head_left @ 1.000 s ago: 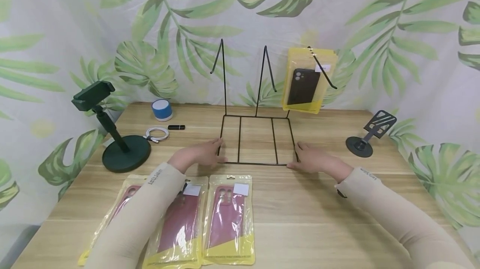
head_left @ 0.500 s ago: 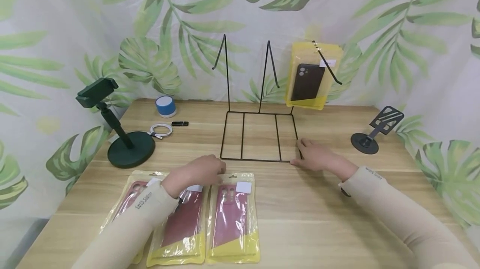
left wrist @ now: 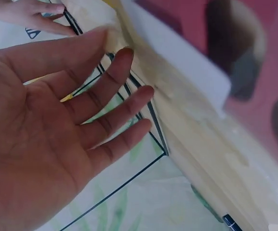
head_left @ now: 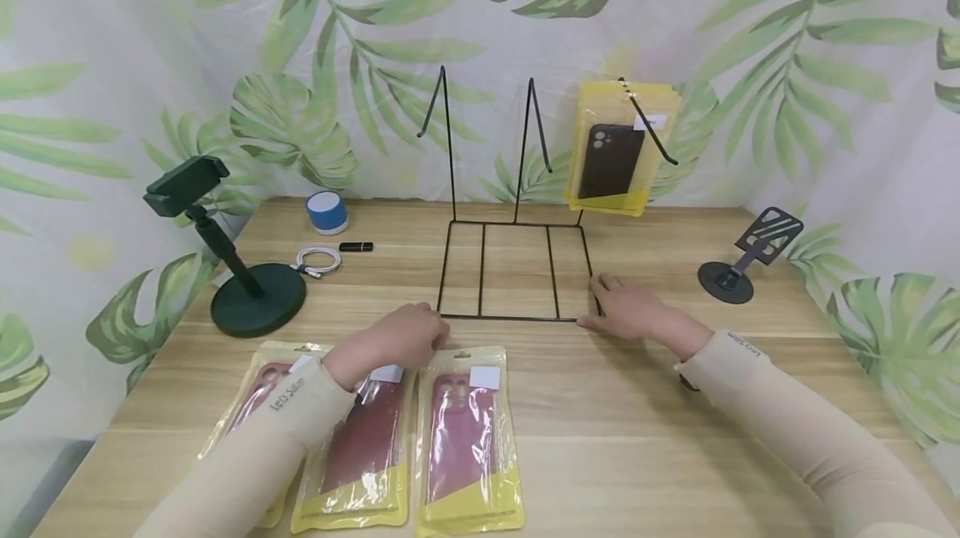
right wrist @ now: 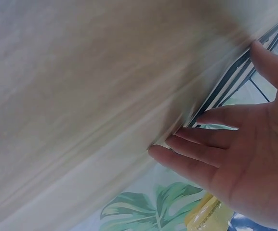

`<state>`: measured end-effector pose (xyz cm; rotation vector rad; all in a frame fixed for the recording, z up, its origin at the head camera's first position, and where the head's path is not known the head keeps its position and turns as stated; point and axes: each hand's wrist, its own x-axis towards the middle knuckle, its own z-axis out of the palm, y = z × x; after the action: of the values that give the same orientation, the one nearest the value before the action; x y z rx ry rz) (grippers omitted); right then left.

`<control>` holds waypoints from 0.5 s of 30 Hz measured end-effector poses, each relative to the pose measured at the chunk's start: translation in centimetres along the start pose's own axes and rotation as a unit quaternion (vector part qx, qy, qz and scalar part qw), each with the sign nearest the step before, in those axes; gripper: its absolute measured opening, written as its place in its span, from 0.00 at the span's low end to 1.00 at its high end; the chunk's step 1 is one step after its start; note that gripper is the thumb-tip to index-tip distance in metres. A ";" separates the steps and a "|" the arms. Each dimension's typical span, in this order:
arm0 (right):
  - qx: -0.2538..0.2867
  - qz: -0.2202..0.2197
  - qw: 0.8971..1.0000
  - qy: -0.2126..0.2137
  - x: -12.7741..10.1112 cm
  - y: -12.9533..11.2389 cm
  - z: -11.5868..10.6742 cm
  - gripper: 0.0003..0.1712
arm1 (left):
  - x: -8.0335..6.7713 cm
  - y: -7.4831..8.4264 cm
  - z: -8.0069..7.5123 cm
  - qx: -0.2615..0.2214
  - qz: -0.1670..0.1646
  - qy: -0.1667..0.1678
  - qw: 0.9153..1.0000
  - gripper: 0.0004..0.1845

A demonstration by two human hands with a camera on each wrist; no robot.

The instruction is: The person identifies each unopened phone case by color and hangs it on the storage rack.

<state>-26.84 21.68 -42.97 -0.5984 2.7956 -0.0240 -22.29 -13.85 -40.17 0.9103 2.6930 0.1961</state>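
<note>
My left hand (head_left: 408, 336) hovers open over the top edge of the middle one of three red phone cases in yellow-edged clear bags (head_left: 367, 446), just in front of the black wire display rack (head_left: 517, 317). In the left wrist view the left hand (left wrist: 57, 120) has straight, spread fingers, with their tips close to the bag's top (left wrist: 201, 110). My right hand (head_left: 626, 307) rests flat on the table against the rack's front right corner. The right wrist view shows its fingers (right wrist: 196, 151) straight beside the wire (right wrist: 225, 82). A bagged black phone case (head_left: 611, 158) hangs on the rack's right hook.
A dark green phone holder on a round base (head_left: 251, 304) stands at the left. Behind it lie a blue speaker (head_left: 326, 213), a coiled white cable (head_left: 317, 260) and a black USB stick (head_left: 356, 247). A small black phone stand (head_left: 738, 271) is at the right. A leaf-print backdrop hangs behind.
My left hand left the rack's front left corner and came back toward me, over the bagged red cases. The right hand stayed at the rack's front right corner.
</note>
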 end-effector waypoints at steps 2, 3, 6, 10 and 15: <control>0.002 0.002 1.000 0.001 0.0 0.0 0.0 0.49 | 0.2 -0.1 -0.1 -0.016 -0.002 0.009 1.000 0.08; 0.001 0.002 1.000 0.002 0.0 0.0 0.0 0.49 | 0.3 -0.1 -0.3 -0.026 -0.003 0.016 1.000 0.06; -0.004 0.002 1.000 0.005 0.0 0.0 0.1 0.49 | 0.4 0.2 -0.7 -0.054 0.002 0.049 0.997 0.05; -0.012 -0.005 1.000 0.013 0.1 0.0 0.3 0.49 | 0.5 0.7 -1.4 -0.084 0.017 0.101 0.991 0.03; -0.015 -0.010 1.000 0.019 0.1 0.1 0.5 0.48 | 0.4 1.9 -2.4 -0.156 0.041 0.161 0.974 0.03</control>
<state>-26.82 21.81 -43.44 -0.6385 2.8320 0.0039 -22.30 -12.17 -37.55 0.9592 2.7933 0.8253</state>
